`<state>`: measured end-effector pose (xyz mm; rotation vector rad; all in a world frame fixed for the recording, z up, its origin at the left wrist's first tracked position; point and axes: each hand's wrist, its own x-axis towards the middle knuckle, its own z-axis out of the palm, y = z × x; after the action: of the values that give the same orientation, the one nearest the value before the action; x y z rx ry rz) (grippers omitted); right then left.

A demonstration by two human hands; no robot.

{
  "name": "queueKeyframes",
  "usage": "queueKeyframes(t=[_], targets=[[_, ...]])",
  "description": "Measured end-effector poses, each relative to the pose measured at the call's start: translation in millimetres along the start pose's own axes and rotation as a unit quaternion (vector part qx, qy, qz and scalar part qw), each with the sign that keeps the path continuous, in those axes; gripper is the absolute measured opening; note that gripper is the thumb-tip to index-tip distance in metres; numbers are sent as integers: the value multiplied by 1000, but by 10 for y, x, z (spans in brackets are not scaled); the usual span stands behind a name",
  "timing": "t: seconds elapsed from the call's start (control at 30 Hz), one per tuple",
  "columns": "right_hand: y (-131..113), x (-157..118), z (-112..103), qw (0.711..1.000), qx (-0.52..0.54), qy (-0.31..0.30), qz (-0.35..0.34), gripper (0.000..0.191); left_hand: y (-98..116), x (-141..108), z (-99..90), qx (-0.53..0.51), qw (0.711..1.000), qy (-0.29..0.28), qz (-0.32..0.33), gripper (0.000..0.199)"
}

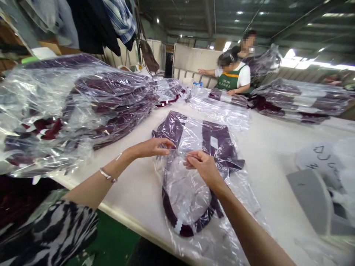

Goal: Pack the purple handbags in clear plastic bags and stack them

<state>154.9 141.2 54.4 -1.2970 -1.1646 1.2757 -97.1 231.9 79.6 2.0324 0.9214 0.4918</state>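
Note:
A folded dark purple garment (220,131) lies on the table inside a clear plastic bag (191,181). White paper shows down its middle, and a loop of the dark cloth curves toward me under the film. My left hand (155,147) is closed at the bag's upper layer, left of centre, with thumb and fingers pinching the film. Just to the right, my right hand (203,164) pinches the same film between thumb and fingertips. A short stretch of plastic spans the gap between both hands. The bag's loose end spreads toward the table's near edge.
Bagged dark garments (105,96) are heaped on the left, and another bagged stack (305,98) stands at the far right. Across the white table (266,147), a person in a green apron (229,79) handles bagged garments. Grey card (310,199) and plastic lie at right.

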Motion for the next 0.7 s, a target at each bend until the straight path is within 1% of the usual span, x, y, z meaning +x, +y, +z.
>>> queueKeyframes(t=[0.03,0.07,0.1,0.17,0.2,0.27,0.3,0.33,0.37,0.4,0.43,0.47,0.5,0.53,0.57,0.6,0.63,0.67,0.7], targets=[[-47,-81,25,999,-39,-4,-17,20,-48,-64,-51,18,999,-30,-13,40],[-87,-170,58,996,-80,-10,-34,16,-104,-119,-88,35,998,-45,-26,35],[-119,-265,98,991,-118,-19,-52,14,-170,-168,-115,55,997,-44,-35,29],[-155,-458,171,980,-174,-45,-91,11,-317,-260,-161,96,994,-17,-41,25],[-166,-549,191,974,-188,-67,-107,10,-393,-311,-188,115,993,-2,-37,24],[-198,-696,166,964,-194,-132,-124,10,-537,-428,-260,140,989,15,-34,22],[-228,-740,115,960,-194,-155,-127,11,-601,-487,-300,141,989,20,-41,22],[-270,-755,41,958,-200,-156,-130,15,-657,-540,-338,134,989,33,-58,23],[-321,-736,-47,958,-216,-133,-137,19,-703,-578,-366,119,988,60,-84,26],[-376,-677,-141,954,-241,-88,-154,24,-739,-595,-381,94,984,103,-114,33],[-428,-579,-229,944,-273,-33,-181,31,-762,-585,-380,61,975,159,-145,43],[-465,-445,-305,926,-311,18,-214,38,-773,-548,-362,25,961,214,-171,54],[-481,-281,-366,902,-350,54,-246,47,-771,-487,-329,-7,946,259,-192,65],[-469,-97,-410,879,-386,75,-270,56,-760,-409,-284,-34,933,289,-211,75],[-425,95,-442,860,-417,88,-280,64,-742,-323,-234,-53,925,298,-229,81],[-350,282,-465,848,-444,100,-272,70,-722,-239,-183,-62,923,289,-248,84],[-247,454,-485,843,-467,112,-243,73,-705,-166,-134,-59,923,270,-268,84],[-123,601,-505,842,-489,120,-194,75,-695,-110,-89,-50,925,246,-285,80],[14,717,-526,842,-508,122,-138,77,-692,-72,-48,-39,930,227,-287,74]])
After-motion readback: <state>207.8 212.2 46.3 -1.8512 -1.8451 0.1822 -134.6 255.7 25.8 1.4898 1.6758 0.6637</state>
